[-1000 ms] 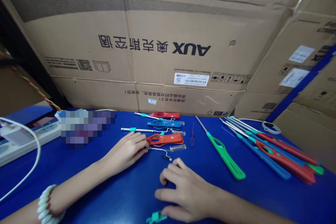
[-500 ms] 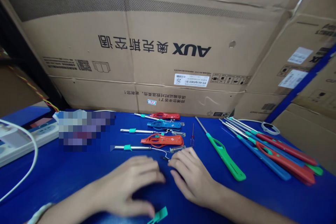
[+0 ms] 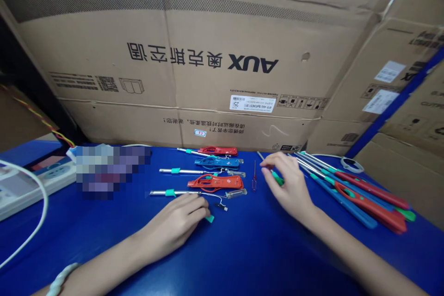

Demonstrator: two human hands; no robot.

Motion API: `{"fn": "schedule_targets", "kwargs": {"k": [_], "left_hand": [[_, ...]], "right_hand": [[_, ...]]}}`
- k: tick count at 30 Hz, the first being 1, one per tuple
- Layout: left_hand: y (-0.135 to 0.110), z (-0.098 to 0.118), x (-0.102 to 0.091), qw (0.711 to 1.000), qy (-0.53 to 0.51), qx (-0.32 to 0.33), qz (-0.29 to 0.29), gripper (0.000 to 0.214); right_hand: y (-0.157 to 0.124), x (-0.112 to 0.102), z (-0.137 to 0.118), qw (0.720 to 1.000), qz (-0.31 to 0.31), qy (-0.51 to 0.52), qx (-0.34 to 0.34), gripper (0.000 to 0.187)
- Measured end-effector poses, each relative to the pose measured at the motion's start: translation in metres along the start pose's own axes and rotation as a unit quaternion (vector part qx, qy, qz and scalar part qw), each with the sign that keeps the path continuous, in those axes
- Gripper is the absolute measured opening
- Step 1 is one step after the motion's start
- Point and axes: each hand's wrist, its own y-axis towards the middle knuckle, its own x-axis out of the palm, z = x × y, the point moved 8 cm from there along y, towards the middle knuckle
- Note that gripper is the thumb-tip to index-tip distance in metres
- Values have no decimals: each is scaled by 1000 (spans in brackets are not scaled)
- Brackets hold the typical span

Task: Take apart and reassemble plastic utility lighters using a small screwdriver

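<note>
My left hand (image 3: pixel 183 219) is closed on a small teal plastic piece (image 3: pixel 210 218), whose end sticks out past the fingertips. Just beyond it lies a metal lighter tube (image 3: pixel 159 193) with a teal collar, wired to a small black igniter (image 3: pixel 221 206). Over the green long-necked lighter (image 3: pixel 278 178) hovers my right hand (image 3: pixel 289 187), its thumb and forefinger apart; hand and wrist hide most of the lighter. Left of that hand is a small screwdriver (image 3: pixel 254 182). An orange-red handle shell (image 3: pixel 225 182) and a clear fuel tank (image 3: pixel 236 193) lie near the tube.
Further back are a blue shell (image 3: pixel 217 163) and a red shell (image 3: pixel 218 151) with their tubes. Several assembled lighters (image 3: pixel 367 201) lie at the right. At the left stands a white power strip (image 3: pixel 38 187) with a cable. A large cardboard sheet (image 3: pixel 208 18) walls off the back.
My right hand has moved right, from beside the igniter to over the green lighter. My left hand has moved forward and taken hold of the teal piece from the near edge.
</note>
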Motion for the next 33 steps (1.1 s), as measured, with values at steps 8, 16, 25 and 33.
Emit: {"fn": "schedule_targets", "kwargs": {"k": [8, 16, 25, 33], "left_hand": [[-3, -9, -5, 999, -51, -9, 14, 31], [-3, -4, -13, 998, 3, 30, 48, 24], [-8, -9, -10, 995, 79, 62, 13, 26], [-8, -6, -7, 990, 111, 91, 6, 28]], "right_hand": [[2, -13, 50, 995, -20, -60, 76, 12], [-24, 3, 112, 965, -167, -92, 178, 19], [-60, 26, 120, 885, -376, -172, 213, 23], [-41, 7, 106, 908, -301, -202, 210, 14]]}}
